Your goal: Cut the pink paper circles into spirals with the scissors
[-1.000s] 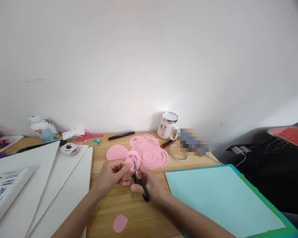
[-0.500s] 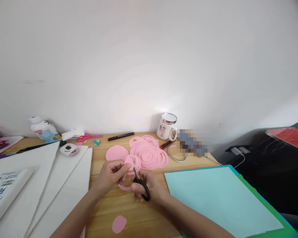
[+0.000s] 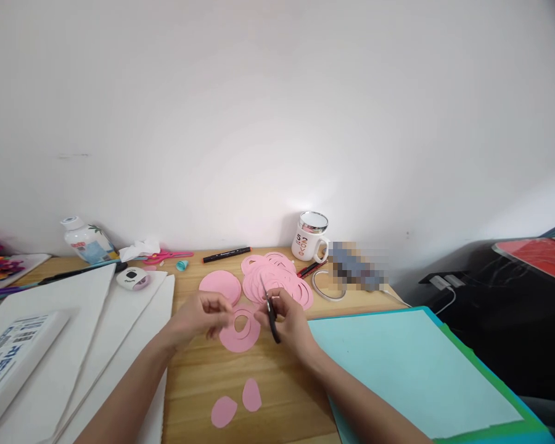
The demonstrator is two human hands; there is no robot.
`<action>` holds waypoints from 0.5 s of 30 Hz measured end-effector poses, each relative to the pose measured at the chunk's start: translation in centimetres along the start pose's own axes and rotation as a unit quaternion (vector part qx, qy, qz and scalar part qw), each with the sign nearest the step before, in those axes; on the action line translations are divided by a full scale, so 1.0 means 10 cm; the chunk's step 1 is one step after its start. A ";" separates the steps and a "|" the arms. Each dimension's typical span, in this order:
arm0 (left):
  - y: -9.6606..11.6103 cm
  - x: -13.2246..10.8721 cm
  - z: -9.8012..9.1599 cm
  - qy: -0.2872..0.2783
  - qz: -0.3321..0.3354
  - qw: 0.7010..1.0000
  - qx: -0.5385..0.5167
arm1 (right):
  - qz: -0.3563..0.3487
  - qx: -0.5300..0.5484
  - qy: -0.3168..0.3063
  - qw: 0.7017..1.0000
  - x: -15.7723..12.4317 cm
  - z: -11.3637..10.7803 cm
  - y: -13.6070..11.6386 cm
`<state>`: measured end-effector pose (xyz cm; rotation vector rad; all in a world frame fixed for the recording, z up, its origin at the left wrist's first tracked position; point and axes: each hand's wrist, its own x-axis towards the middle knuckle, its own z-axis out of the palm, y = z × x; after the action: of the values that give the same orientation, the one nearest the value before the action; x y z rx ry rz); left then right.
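My right hand (image 3: 284,320) holds scissors (image 3: 272,314) with black handles, the blades pointing up and away. Its fingertips are by the right edge of a pink paper ring (image 3: 239,344); I cannot tell if they touch it. To the left, my left hand (image 3: 201,317) hovers with loosely curled fingers, thumb and forefinger apart, slightly blurred, no paper visible in it. Just behind it are pink paper discs (image 3: 219,285). A heap of pink cut rings (image 3: 277,274) lies behind the scissors. Two small pink paper pieces (image 3: 224,412) (image 3: 252,394) lie near the front.
White sheets (image 3: 134,345) with a boxed item (image 3: 21,351) cover the left. At the back are a bottle (image 3: 87,240), pink scissors (image 3: 173,254), a black marker (image 3: 226,254) and a white mug (image 3: 309,237). Light-blue sheets (image 3: 411,370) lie at the right.
The pink paper has left my left hand, which moved left. A second small pink piece now lies at the front. My right hand moved slightly up and right with the scissors.
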<state>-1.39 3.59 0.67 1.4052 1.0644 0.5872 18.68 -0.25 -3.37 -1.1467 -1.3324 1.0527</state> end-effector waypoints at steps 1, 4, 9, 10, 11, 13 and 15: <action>-0.02 0.03 -0.01 0.086 0.026 0.996 0.013 | -0.031 -0.052 -0.009 0.998 -0.01 0.01 0.02; -0.11 0.13 -0.09 0.282 0.090 0.944 0.149 | -0.129 -0.190 -0.087 0.969 -0.05 0.03 0.06; -0.26 0.22 -0.21 0.280 0.155 0.888 0.330 | -0.233 -0.318 -0.285 0.874 -0.12 0.06 0.06; -0.28 0.24 -0.22 0.261 0.158 0.890 0.340 | -0.244 -0.337 -0.304 0.857 -0.13 0.06 0.05; -0.30 0.25 -0.23 0.246 0.157 0.892 0.346 | -0.254 -0.354 -0.315 0.843 -0.14 0.07 0.03; -0.32 0.27 -0.23 0.227 0.152 0.897 0.349 | -0.269 -0.382 -0.324 0.823 -0.15 0.08 0.00; -0.34 0.28 -0.24 0.223 0.151 0.898 0.349 | -0.273 -0.389 -0.318 0.820 -0.16 0.08 -0.04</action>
<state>-3.01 6.68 -2.90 2.1562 1.5271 0.8233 17.81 -1.92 -3.30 -0.8545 -2.6017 0.4351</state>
